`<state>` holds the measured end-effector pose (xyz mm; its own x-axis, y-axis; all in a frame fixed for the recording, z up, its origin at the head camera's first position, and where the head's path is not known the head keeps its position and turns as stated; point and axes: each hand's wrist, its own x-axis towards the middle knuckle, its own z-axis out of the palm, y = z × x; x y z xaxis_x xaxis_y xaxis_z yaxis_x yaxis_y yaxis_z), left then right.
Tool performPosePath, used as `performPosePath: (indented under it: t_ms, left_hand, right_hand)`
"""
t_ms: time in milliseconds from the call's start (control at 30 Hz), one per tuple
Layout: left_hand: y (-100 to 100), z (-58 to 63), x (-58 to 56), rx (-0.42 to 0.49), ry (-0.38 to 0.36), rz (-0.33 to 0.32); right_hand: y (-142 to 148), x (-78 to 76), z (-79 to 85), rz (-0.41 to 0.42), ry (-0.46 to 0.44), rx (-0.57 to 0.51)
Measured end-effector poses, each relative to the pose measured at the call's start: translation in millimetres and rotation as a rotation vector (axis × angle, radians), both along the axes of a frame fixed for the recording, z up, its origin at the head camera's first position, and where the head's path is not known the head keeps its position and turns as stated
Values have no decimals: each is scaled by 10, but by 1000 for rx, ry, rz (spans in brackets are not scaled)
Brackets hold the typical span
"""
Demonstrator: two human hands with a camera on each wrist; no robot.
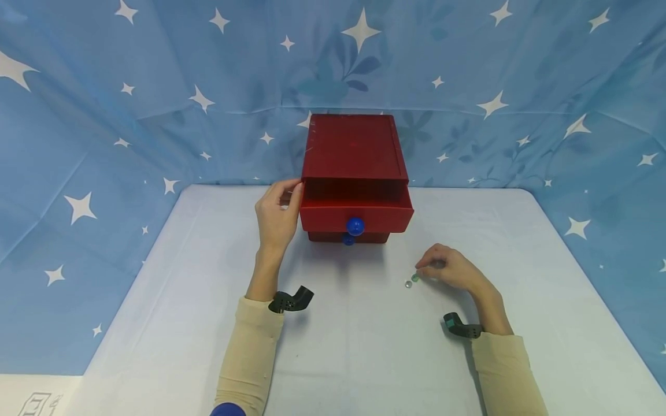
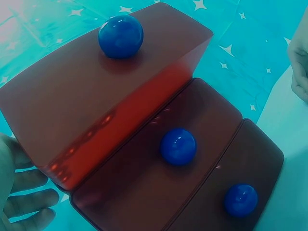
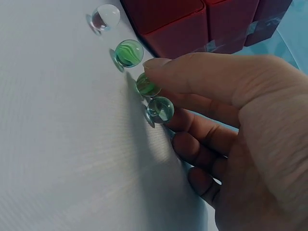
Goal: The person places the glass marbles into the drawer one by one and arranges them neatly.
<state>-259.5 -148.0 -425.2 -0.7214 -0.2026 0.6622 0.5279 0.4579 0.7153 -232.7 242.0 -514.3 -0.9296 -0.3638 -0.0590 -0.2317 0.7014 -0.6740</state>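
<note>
A red chest of drawers [image 1: 355, 147] stands at the back of the table, its top drawer [image 1: 328, 221] pulled out, with a blue knob [image 1: 355, 226] on the front. My left hand [image 1: 278, 216] rests against the chest's left side, fingers fairly straight along it, thumb by the front edge. To the right, my right hand [image 1: 450, 267] is down at the tabletop, thumb and forefinger pinching a green-streaked glass marble [image 3: 147, 86], partly covered by the thumb. Close beside it lie a clear marble [image 3: 160, 110], a green-swirled marble [image 3: 129, 53] and a whitish marble [image 3: 107, 17].
Below the pulled-out drawer, two lower drawers show blue knobs, the middle knob [image 2: 178, 146] and the bottom knob [image 2: 241, 200]. A white cloth covers the table [image 1: 343, 346]. Behind it hangs a blue curtain [image 1: 250, 75] with white stars.
</note>
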Motion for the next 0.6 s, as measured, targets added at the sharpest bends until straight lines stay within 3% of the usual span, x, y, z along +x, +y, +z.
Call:
performPosePath:
  t_ms: [600]
  left_hand:
    - [6, 7, 12, 10, -10, -4]
  right_hand:
    - [5, 7, 9, -5, 14, -8]
